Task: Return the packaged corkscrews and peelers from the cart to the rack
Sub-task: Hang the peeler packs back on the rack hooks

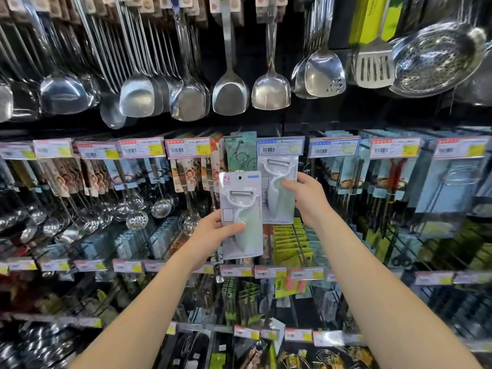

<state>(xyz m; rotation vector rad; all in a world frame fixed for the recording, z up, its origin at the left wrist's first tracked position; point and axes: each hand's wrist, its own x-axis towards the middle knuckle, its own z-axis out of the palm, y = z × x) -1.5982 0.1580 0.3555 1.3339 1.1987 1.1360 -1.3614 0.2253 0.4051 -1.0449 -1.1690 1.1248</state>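
Pale-green peeler pack (241, 209), pinched low in the left hand (210, 235), hovers beside the hung pack (277, 182) the right hand (306, 198) grips on the rack (306, 115); its hole (239, 177) could miss, dropping it.

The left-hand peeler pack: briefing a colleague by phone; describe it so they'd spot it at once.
Under the hanging spatulas, two white peeler packs are held before the rack. This pack is the lower one in the left hand; the other pack, in the right hand, sits higher under a blue tag.
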